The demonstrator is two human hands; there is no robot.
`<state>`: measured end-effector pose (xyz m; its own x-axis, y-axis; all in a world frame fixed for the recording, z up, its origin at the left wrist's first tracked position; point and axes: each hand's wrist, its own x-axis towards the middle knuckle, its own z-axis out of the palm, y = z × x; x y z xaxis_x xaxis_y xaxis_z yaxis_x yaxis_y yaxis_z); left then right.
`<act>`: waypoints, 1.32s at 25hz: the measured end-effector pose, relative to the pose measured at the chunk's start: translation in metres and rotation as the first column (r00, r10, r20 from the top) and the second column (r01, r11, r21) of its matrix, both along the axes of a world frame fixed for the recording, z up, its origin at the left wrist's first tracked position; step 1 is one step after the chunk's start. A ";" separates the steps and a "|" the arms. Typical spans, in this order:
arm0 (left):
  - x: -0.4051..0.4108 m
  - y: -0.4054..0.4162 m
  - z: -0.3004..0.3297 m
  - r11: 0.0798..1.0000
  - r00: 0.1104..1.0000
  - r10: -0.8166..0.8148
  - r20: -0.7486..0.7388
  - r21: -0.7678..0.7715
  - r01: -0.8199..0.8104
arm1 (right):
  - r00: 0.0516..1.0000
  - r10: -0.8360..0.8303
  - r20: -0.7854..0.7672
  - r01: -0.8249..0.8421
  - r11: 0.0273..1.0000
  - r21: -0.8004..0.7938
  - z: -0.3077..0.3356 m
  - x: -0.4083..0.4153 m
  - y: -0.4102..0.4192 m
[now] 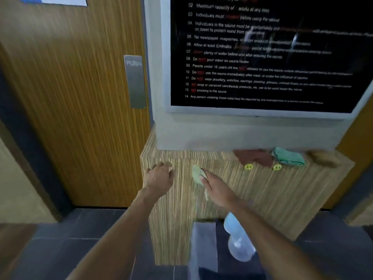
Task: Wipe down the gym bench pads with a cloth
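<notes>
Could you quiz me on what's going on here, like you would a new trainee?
1. True or false: the right hand holds a pale green cloth.
2. What word is on the metal plate on the wooden door?
3. Where do the folded teal cloth and brown cloth lie? A) on the floor B) on top of the wood-grain cabinet C) on a gym bench

Key: 1 true. 2 PUSH. 3 B.
</notes>
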<state>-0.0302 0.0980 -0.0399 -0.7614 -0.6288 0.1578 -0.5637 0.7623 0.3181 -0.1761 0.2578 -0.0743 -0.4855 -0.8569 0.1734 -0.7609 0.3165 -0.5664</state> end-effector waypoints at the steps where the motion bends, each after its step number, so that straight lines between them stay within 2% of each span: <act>1: -0.014 -0.023 0.009 0.999 0.999 0.022 -0.040 -0.029 -0.023 | 0.995 0.006 -0.096 -0.009 0.999 -0.036 0.013 -0.022 -0.023; 3: -0.038 -0.069 0.016 0.994 0.991 0.070 -0.116 -0.072 -0.079 | 0.929 0.055 -0.365 -0.063 0.998 -0.009 0.032 -0.064 -0.069; 5: -0.050 -0.097 0.006 0.989 0.984 0.070 -0.166 -0.118 -0.090 | 0.756 0.190 -0.626 -0.141 0.982 0.128 0.037 -0.087 -0.097; 7: -0.062 -0.123 -0.018 0.991 0.981 0.076 -0.176 -0.098 -0.094 | 0.583 0.368 -0.724 -0.238 0.930 0.281 0.023 -0.104 -0.123; 9: -0.067 -0.130 -0.043 0.992 0.986 0.071 -0.153 -0.092 -0.086 | 0.529 0.503 -0.684 -0.315 0.864 0.392 0.004 -0.109 -0.129; 13: -0.079 -0.137 -0.066 0.975 0.986 0.124 -0.114 -0.173 -0.143 | 0.550 0.607 -0.573 -0.427 0.794 0.432 0.003 -0.124 -0.140; 21: -0.082 -0.133 -0.068 0.958 0.976 0.170 -0.134 -0.210 -0.196 | 0.432 0.800 -0.417 -0.602 0.599 0.527 0.024 -0.144 -0.144; 25: -0.083 -0.135 -0.069 0.952 0.969 0.172 -0.175 -0.224 -0.209 | 0.439 0.770 -0.462 -0.637 0.630 0.444 0.026 -0.139 -0.143; 28: -0.085 -0.131 -0.078 0.936 0.964 0.181 -0.192 -0.268 -0.229 | 0.430 0.774 -0.465 -0.612 0.629 0.480 0.014 -0.139 -0.143; 33: -0.081 -0.134 -0.069 0.950 0.974 0.152 -0.170 -0.248 -0.192 | 0.449 0.770 -0.452 -0.598 0.636 0.488 0.029 -0.130 -0.138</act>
